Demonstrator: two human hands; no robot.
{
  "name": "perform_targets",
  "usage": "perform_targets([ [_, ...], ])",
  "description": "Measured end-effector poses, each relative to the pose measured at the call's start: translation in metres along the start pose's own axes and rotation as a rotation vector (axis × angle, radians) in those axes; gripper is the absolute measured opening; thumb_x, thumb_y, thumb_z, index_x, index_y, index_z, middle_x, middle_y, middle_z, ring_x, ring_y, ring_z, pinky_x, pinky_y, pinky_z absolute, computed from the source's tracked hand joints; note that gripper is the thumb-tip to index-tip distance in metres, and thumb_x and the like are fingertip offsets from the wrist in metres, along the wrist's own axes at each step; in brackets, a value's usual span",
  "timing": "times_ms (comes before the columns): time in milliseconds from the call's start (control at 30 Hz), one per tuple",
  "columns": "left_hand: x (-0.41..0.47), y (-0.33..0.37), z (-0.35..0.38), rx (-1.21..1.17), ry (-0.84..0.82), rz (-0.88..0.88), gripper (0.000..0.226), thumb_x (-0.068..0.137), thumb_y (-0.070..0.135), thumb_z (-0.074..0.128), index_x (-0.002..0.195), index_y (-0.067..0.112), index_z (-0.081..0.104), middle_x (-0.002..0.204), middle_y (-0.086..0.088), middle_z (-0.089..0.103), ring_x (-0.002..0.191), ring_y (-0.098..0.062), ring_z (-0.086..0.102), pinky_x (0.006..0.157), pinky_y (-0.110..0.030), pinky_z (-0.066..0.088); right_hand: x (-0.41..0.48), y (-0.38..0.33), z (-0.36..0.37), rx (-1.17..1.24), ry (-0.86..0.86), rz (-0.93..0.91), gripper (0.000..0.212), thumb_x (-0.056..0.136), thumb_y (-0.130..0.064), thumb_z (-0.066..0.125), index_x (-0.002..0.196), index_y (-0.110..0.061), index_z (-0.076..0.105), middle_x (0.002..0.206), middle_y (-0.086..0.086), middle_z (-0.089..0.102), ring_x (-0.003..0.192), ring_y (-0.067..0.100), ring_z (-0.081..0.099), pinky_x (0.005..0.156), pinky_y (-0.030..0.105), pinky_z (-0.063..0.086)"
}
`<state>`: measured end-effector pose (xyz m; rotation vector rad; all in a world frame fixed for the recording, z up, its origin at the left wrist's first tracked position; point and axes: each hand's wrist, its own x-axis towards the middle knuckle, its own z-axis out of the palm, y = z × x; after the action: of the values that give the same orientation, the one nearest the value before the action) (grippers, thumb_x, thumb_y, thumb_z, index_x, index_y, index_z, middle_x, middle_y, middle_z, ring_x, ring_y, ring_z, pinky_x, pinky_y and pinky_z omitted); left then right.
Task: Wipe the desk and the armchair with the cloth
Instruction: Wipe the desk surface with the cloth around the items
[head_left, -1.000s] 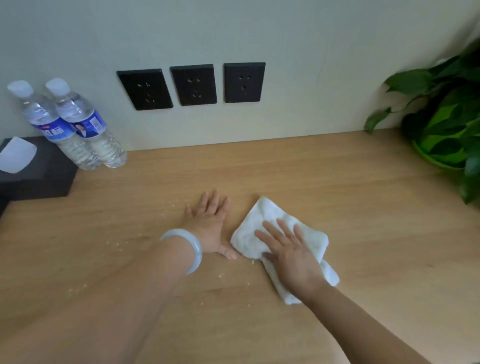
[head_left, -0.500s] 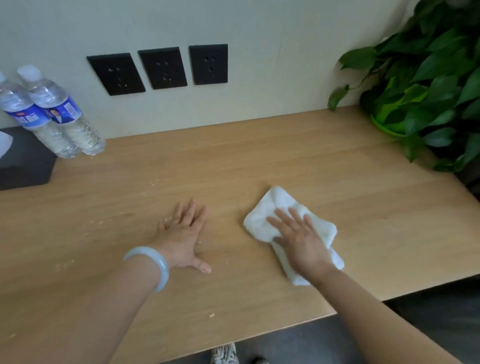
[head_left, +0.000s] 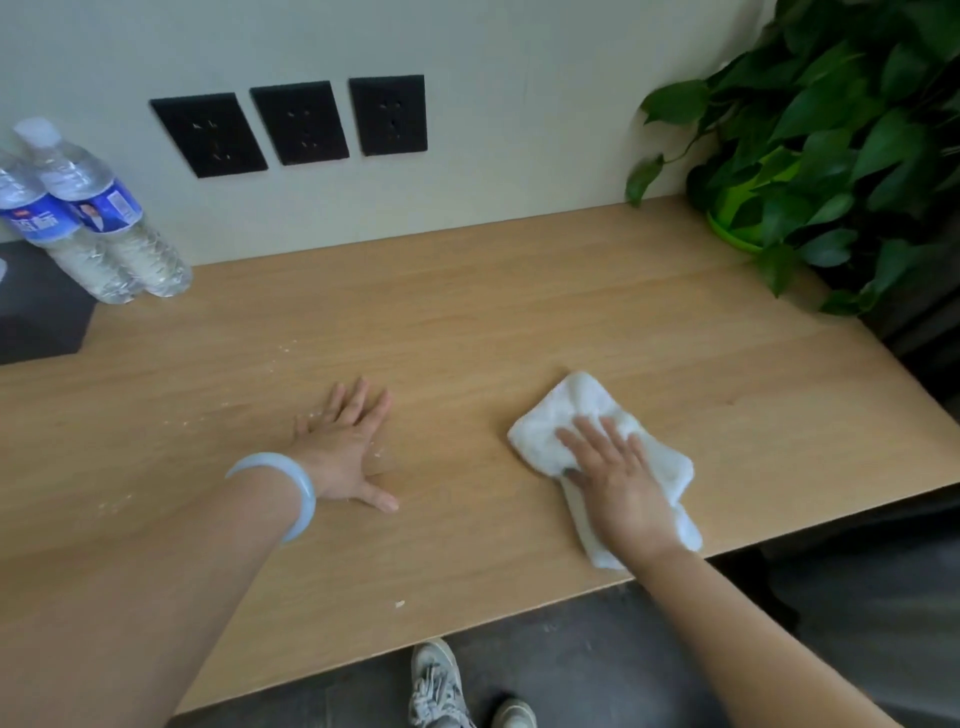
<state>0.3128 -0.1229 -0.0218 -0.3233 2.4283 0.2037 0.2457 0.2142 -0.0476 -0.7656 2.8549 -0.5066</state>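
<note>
Below the near edge of the light wooden desk (head_left: 467, 322), two grey sneakers (head_left: 436, 686) stand on a dark floor. On the desk, the right hand (head_left: 618, 483) lies flat with straight fingers on one folded white cloth (head_left: 561, 415), which shows beyond the fingertips and on the hand's right. The left hand (head_left: 343, 447), wearing one pale blue bangle (head_left: 291, 483), rests open, palm down on bare wood, well apart from the cloth. Small white crumbs (head_left: 400, 604) are scattered around it. Farther back stand two clear plastic water bottles (head_left: 104, 208) beside one black box (head_left: 36, 306). Three black wall sockets (head_left: 301, 122) sit above, and one leafy green potted plant (head_left: 831, 130) is at the far right.
</note>
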Motion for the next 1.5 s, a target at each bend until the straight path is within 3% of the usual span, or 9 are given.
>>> perform_targets([
  [167, -0.001, 0.006, -0.004, 0.021, -0.027, -0.022, 0.144, 0.055, 0.07, 0.079, 0.146, 0.036, -0.028, 0.149, 0.007, -0.044, 0.142, -0.026, -0.033, 0.113, -0.064, 0.004, -0.001, 0.059, -0.032, -0.109, 0.135, 0.462, 0.048, 0.097, -0.02, 0.036, 0.145, -0.016, 0.037, 0.155, 0.013, 0.028, 0.143, 0.035, 0.021, 0.114, 0.058, 0.02],
  [267, -0.001, 0.011, -0.008, 0.034, -0.04, -0.04, 0.144, 0.056, 0.067, 0.08, 0.147, 0.034, -0.027, 0.15, 0.006, -0.043, 0.142, -0.027, -0.032, 0.114, -0.064, 0.006, -0.024, -0.032, 0.009, -0.141, 0.025, 0.32, 0.058, 0.093, -0.032, 0.021, 0.149, -0.023, 0.022, 0.158, 0.01, 0.02, 0.143, 0.033, 0.021, 0.113, 0.051, 0.02],
  [367, -0.003, 0.028, -0.007, 0.09, -0.019, -0.012, 0.142, 0.058, 0.065, 0.08, 0.148, 0.032, -0.025, 0.151, 0.005, -0.042, 0.143, -0.025, -0.031, 0.115, -0.063, 0.008, -0.049, -0.104, 0.041, -0.125, -0.011, 0.049, 0.052, 0.089, -0.034, 0.04, 0.14, -0.025, 0.045, 0.149, 0.008, 0.042, 0.135, 0.036, 0.041, 0.111, 0.054, 0.03],
  [500, -0.003, 0.071, 0.001, 0.085, 0.021, 0.095, 0.142, 0.056, 0.067, 0.079, 0.147, 0.035, -0.025, 0.149, 0.007, -0.044, 0.14, -0.024, -0.035, 0.116, -0.063, 0.004, -0.049, -0.037, 0.02, -0.07, -0.027, -0.171, 0.044, 0.098, -0.024, 0.041, 0.142, -0.023, 0.043, 0.153, 0.007, 0.036, 0.144, 0.032, 0.025, 0.12, 0.051, 0.01],
  [767, -0.008, 0.101, 0.023, 0.086, -0.037, 0.112, 0.147, 0.052, 0.069, 0.08, 0.144, 0.038, -0.03, 0.136, 0.01, -0.055, 0.137, -0.032, -0.04, 0.107, -0.075, 0.001, 0.002, 0.177, -0.095, 0.055, 0.232, 0.789, 0.044, 0.1, -0.026, 0.028, 0.143, -0.023, 0.036, 0.147, 0.008, 0.036, 0.138, 0.033, 0.028, 0.111, 0.051, 0.025],
  [1033, -0.014, 0.105, 0.02, 0.065, -0.01, 0.113, 0.142, 0.054, 0.065, 0.082, 0.15, 0.034, -0.018, 0.15, 0.007, -0.043, 0.139, -0.032, -0.036, 0.108, -0.073, -0.001, -0.012, -0.066, 0.029, -0.048, 0.082, 0.165, 0.048, 0.103, -0.033, 0.023, 0.15, -0.026, 0.021, 0.161, 0.005, 0.013, 0.148, 0.032, 0.002, 0.118, 0.044, -0.009],
  [1133, -0.02, 0.092, 0.015, 0.013, 0.031, 0.153, 0.135, 0.059, 0.06, 0.082, 0.153, 0.027, -0.008, 0.157, 0.004, -0.032, 0.144, -0.026, -0.027, 0.116, -0.063, 0.006, -0.011, -0.055, 0.028, -0.05, -0.029, -0.093, 0.047, 0.102, -0.033, 0.031, 0.149, -0.027, 0.027, 0.161, 0.004, 0.015, 0.149, 0.027, 0.003, 0.118, 0.042, -0.009],
  [1333, -0.054, -0.026, 0.022, 0.013, 0.082, -0.105, 0.142, 0.055, 0.071, 0.077, 0.146, 0.037, -0.027, 0.153, 0.006, -0.038, 0.142, -0.026, -0.032, 0.114, -0.063, -0.002, -0.004, -0.006, 0.001, 0.019, 0.068, 0.42, 0.045, 0.101, -0.023, 0.033, 0.146, -0.018, 0.034, 0.157, 0.009, 0.026, 0.146, 0.035, 0.012, 0.117, 0.051, 0.008],
  [1500, -0.094, -0.121, 0.044, -0.078, -0.047, -0.228, 0.145, 0.052, 0.07, 0.079, 0.143, 0.042, -0.031, 0.148, 0.008, -0.044, 0.14, -0.031, -0.034, 0.116, -0.064, 0.004, -0.051, -0.143, 0.042, -0.052, 0.062, 0.286, 0.056, 0.082, -0.021, 0.03, 0.121, 0.005, 0.061, 0.127, 0.033, 0.056, 0.114, 0.06, 0.05, 0.089, 0.072, 0.041],
])
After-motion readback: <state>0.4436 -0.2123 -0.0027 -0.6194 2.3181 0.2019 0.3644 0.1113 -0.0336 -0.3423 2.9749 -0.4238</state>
